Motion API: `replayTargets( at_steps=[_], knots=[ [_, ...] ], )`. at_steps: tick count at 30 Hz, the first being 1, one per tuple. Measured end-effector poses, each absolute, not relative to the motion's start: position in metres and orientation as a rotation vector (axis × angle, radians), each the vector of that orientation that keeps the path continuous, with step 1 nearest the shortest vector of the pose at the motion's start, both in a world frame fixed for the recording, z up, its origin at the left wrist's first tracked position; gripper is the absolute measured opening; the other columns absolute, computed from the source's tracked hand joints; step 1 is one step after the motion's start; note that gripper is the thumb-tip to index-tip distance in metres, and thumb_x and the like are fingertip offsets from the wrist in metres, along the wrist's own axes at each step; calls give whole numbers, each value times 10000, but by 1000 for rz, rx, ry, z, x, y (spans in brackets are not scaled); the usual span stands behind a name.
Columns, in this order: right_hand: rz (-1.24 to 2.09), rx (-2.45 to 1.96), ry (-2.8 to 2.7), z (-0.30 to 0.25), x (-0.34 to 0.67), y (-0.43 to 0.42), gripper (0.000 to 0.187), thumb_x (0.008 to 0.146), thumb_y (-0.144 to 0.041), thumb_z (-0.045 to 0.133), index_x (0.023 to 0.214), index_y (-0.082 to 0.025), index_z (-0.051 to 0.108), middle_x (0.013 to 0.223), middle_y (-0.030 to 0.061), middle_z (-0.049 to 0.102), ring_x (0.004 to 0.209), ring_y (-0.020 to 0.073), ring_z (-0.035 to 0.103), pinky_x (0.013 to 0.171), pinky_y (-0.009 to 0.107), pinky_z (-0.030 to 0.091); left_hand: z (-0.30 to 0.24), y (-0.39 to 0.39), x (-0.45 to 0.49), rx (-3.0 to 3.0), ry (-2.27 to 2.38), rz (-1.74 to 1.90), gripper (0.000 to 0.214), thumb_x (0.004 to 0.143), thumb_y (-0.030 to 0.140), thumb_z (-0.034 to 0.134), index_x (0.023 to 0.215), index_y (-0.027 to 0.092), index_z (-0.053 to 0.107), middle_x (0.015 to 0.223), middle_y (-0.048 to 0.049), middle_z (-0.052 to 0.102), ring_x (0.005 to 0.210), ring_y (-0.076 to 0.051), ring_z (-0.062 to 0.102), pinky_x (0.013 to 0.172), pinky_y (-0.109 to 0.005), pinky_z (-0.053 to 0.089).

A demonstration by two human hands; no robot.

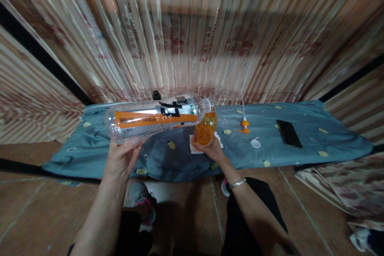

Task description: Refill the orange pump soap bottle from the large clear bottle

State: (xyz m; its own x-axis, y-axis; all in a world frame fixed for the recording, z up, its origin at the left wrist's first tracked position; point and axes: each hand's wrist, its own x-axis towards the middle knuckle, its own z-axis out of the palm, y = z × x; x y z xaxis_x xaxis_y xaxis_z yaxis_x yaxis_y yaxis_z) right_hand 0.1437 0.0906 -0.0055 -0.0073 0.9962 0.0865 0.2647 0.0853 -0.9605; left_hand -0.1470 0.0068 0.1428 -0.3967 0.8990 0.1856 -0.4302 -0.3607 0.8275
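My left hand [124, 154] grips a large clear plastic bottle [156, 117] with an orange and silver label, holding it on its side. Its neck points right and meets the mouth of an orange see-through bottle [205, 128]. Around the lower part of that smaller bottle, my right hand [213, 149] is closed, and the bottle leans slightly. Whether liquid is flowing between the two necks I cannot tell. Beneath it lies a white paper or cloth piece [195, 146], partly hidden. To the right, an orange pump top [245, 125] with a pale tube rests on the cloth.
A blue-green cloth with pineapple prints [180, 164] covers the bench. On it lie a black phone [289, 133] and a small white round piece [255, 143]. A small black object [156, 95] sits at the back edge. Striped curtains [192, 48] hang behind, with dark frame bars [45, 56] at the sides.
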Motion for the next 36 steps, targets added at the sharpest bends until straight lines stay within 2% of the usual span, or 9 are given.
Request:
replayTargets(
  at_steps=[3, 6, 13, 19, 24, 27, 30, 36],
  knots=[
    [1001, -1339, -1425, -5, 143, 90, 704, 718, -579, 1059, 1290, -286, 771, 1298, 104, 949, 1209, 397, 933, 1213, 667, 732, 142, 6, -149, 819, 913, 1868, 896, 506, 353, 1238, 1341, 263, 927, 1027, -97, 966, 968, -355, 950, 1165, -606, 762],
    [981, -1366, -1426, -2, 142, 89, 709, 715, -574, 1073, 1295, -288, 782, 1292, 107, 947, 1230, 408, 932, 1192, 638, 744, 142, 6, -149, 820, 922, 1863, 844, 498, 359, 1240, 1281, 261, 939, 1017, -92, 965, 967, -344, 948, 1159, -592, 765],
    [985, -1348, -1412, -4, 142, 89, 728, 690, -562, 1068, 1295, -282, 775, 1270, 105, 963, 1188, 401, 935, 1162, 649, 756, 142, 6, -147, 811, 916, 1872, 943, 508, 333, 1232, 1390, 271, 904, 1050, -92, 968, 1046, -382, 954, 1179, -609, 754],
    [1013, -1346, -1398, -6, 145, 91, 753, 625, -522, 1094, 1269, -284, 787, 1262, 99, 966, 1196, 405, 943, 1161, 618, 761, 144, 5, -149, 824, 937, 1870, 959, 512, 335, 1232, 1407, 297, 892, 1133, -80, 976, 998, -354, 948, 1182, -610, 751],
    [1011, -1316, -1390, -5, 143, 91, 719, 653, -557, 1079, 1254, -302, 778, 1264, 85, 973, 1184, 386, 944, 1167, 626, 768, 142, 4, -149, 827, 957, 1850, 737, 539, 317, 1192, 1228, 305, 930, 1056, -57, 966, 1095, -390, 944, 1170, -632, 755],
    [1026, -1304, -1391, -7, 144, 92, 733, 622, -558, 1083, 1231, -298, 767, 1263, 100, 973, 1186, 404, 940, 1166, 667, 762, 142, 4, -149, 826, 978, 1847, 653, 546, 316, 1183, 1150, 305, 934, 1067, -63, 966, 1127, -407, 939, 1151, -648, 763],
    [1045, -1308, -1376, -8, 145, 92, 761, 590, -553, 1081, 1227, -292, 758, 1297, 113, 965, 1217, 414, 934, 1216, 691, 734, 143, 3, -148, 823, 987, 1844, 644, 551, 314, 1174, 1148, 304, 933, 1066, -66, 963, 1153, -415, 937, 1153, -653, 763],
    [1033, -1324, -1372, -1, 139, 89, 718, 666, -577, 1048, 1249, -296, 737, 1282, 108, 962, 1206, 398, 935, 1238, 697, 726, 148, 2, -144, 817, 993, 1844, 693, 548, 294, 1155, 1201, 313, 923, 1023, -55, 952, 1216, -440, 929, 1172, -678, 751]
  ],
)
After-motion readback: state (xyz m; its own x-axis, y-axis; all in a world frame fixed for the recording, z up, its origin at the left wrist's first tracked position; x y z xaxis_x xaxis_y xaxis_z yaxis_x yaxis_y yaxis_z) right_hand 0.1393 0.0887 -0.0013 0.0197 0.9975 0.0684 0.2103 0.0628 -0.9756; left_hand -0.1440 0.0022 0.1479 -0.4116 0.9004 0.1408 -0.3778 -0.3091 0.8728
